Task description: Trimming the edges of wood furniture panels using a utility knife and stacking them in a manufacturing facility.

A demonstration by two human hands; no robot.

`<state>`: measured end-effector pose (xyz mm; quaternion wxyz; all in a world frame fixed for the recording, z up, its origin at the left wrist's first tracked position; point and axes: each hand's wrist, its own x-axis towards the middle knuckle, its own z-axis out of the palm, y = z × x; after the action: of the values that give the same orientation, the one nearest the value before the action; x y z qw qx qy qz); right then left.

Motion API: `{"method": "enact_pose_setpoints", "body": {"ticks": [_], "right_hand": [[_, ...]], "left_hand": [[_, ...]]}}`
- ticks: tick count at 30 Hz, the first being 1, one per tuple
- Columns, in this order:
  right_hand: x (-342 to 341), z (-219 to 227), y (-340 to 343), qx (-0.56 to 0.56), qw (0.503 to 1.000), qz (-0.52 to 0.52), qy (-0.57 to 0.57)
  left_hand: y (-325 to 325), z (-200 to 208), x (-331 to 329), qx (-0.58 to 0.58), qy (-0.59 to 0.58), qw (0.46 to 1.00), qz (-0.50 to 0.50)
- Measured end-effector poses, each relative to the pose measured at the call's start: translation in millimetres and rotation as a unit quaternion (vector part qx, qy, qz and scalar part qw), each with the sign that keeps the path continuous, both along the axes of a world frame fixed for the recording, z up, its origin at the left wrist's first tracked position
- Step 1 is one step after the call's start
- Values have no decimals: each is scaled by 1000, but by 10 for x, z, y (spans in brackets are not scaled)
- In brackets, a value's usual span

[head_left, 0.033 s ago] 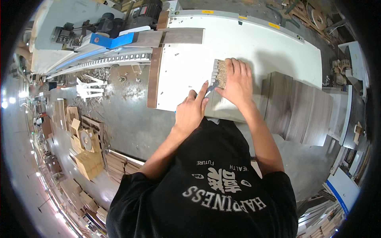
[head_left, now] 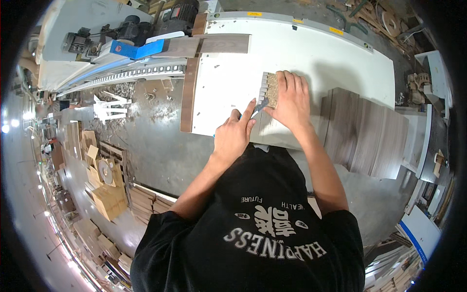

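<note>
My left hand (head_left: 232,135) is closed around a utility knife (head_left: 260,107), its index finger stretched along the tool toward the dark blade. A bit of blue handle shows behind the palm. The blade lies against the near left end of a row of chipboard pieces (head_left: 272,90), which have grey edges staggered in small steps. My right hand (head_left: 293,100) spans these pieces from the right, fingers at the far end and thumb near the blade, holding them on the white worktable (head_left: 228,87). The palm hides their right side.
Stacked wood-grain panels (head_left: 362,131) stand right of my right hand. A brown board (head_left: 189,97) borders the table's left side. At the far left is a machine with motors and a blue guard (head_left: 138,49). Cardboard boxes (head_left: 109,194) and offcuts lie on the floor.
</note>
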<state>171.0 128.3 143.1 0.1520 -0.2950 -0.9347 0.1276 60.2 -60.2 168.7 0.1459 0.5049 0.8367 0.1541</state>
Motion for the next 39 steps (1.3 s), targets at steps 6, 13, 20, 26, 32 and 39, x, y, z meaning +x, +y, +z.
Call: {"method": "enact_pose_setpoints", "body": {"ticks": [6, 13, 20, 26, 32, 39], "right_hand": [[1, -28, 21, 1, 1000, 0, 1], [2, -34, 22, 0, 1000, -2, 2], [13, -42, 28, -2, 1000, -2, 5], [6, -1, 24, -10, 1000, -4, 1], [-7, -23, 24, -13, 1000, -7, 16], [-3, -12, 36, -15, 1000, -11, 7]], "left_hand": [[6, 14, -92, -18, 5, 999, -26], [24, -7, -135, -12, 25, 998, -54], [58, -32, -220, -12, 61, 996, -64], [214, -25, -395, -9, 72, 995, -64], [357, -32, -497, 1, 76, 995, -71], [595, -33, -559, -3, 77, 995, -64]]}}
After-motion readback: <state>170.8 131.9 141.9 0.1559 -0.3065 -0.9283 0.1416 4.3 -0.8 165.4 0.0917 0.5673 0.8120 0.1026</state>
